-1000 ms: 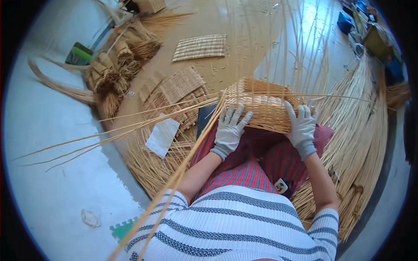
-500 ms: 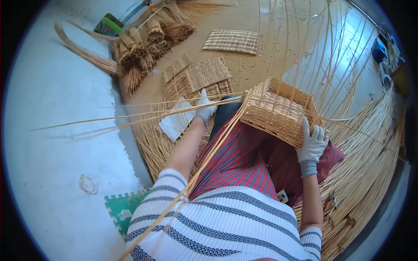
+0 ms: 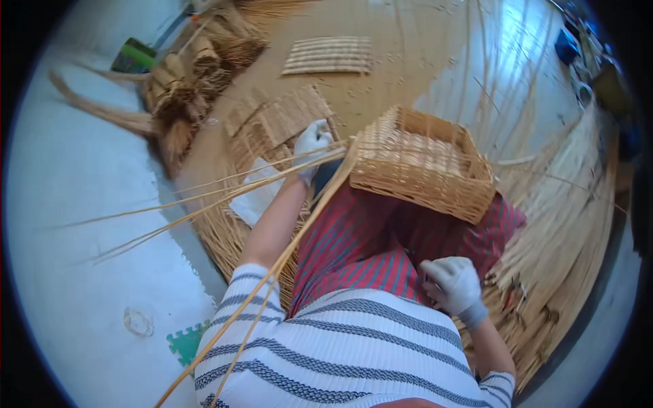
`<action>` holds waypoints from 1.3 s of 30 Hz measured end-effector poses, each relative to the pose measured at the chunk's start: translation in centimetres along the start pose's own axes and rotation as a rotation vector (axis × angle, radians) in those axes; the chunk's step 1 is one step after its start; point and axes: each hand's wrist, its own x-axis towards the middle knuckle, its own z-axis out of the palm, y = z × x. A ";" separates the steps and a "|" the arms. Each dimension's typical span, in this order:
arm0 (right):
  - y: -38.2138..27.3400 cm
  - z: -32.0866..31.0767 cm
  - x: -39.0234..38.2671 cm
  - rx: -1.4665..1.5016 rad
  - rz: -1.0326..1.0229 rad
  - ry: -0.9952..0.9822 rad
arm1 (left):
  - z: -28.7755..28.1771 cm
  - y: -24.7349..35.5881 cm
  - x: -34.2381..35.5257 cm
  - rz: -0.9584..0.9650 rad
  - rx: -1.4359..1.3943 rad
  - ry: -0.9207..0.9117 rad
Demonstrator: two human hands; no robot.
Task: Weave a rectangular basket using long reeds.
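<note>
A rectangular woven basket [image 3: 418, 189] rests on my lap over a red striped cloth [image 3: 354, 238]. Long thin canes [image 3: 306, 231] run out from its left corner, some to the left and some down past my left arm. My left hand [image 3: 313, 144], in a white glove, is left of that corner, fingers curled; canes cross in front of it, and whether it grips anything is hidden. My right hand [image 3: 456, 284], also gloved, is closed low over the right side of my lap, apart from the basket. What lies in its fingers cannot be made out.
Flat woven panels [image 3: 292, 115] lie beyond my left hand, with another panel [image 3: 328, 56] farther off. Straw bundles [image 3: 180, 81] stand at the far left. Loose canes [image 3: 551, 238] spread along the right, with a red-handled tool [image 3: 515, 295] on them. A white sheet [image 3: 255, 197] lies left.
My right hand has let go of the basket's right side and come down towards my waist, closing. My left hand's fingers have curled. The view has shifted a little.
</note>
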 end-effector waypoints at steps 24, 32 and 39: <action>-0.9 8.8 8.7 1.608 0.749 0.325 | 3.6 2.7 -15.6 -0.581 -0.769 -0.656; -3.4 8.6 8.6 0.928 0.523 -0.309 | -6.7 -4.7 3.5 -0.572 -0.206 -0.190; -1.9 7.3 7.6 0.848 0.446 0.267 | 1.2 2.5 -10.5 -0.329 -0.501 -0.139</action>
